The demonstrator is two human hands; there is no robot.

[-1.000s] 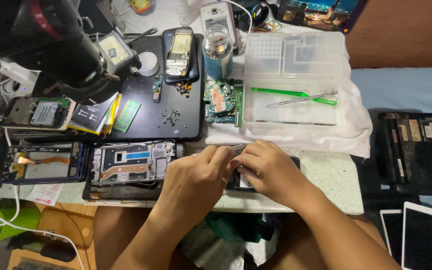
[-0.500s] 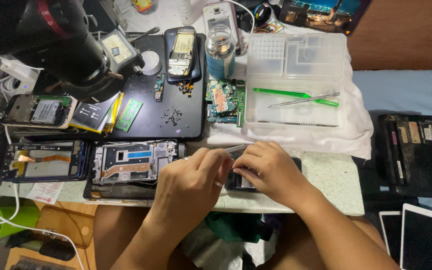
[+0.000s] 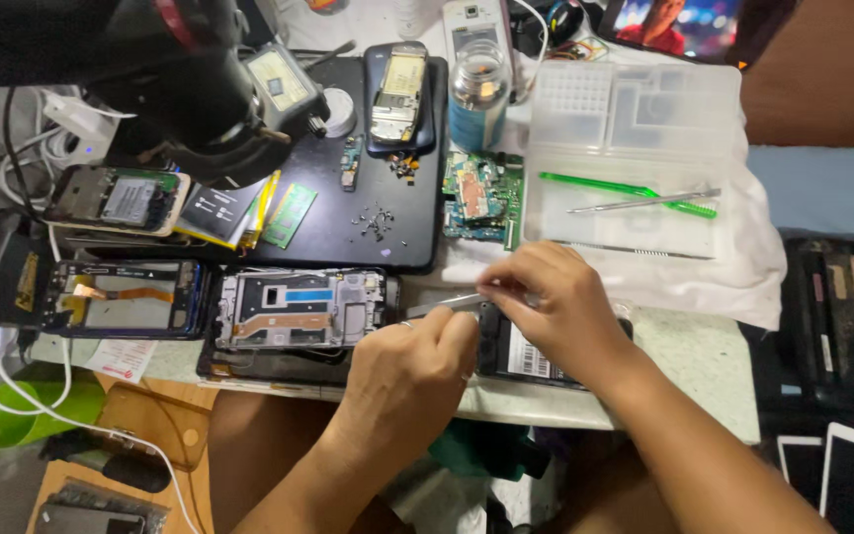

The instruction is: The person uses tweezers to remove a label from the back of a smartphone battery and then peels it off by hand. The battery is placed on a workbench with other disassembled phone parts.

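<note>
Pale speckled worktable (image 3: 704,361) (cluttered) w/ white cloth (image 3: 743,267), wooden floor (image 3: 140,415).

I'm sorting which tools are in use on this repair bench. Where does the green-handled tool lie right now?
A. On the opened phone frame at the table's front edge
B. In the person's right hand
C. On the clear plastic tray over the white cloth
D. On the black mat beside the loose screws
C: the green-handled tool lies on the clear plastic tray, crossed by metal tweezers, apart from both hands.
</note>
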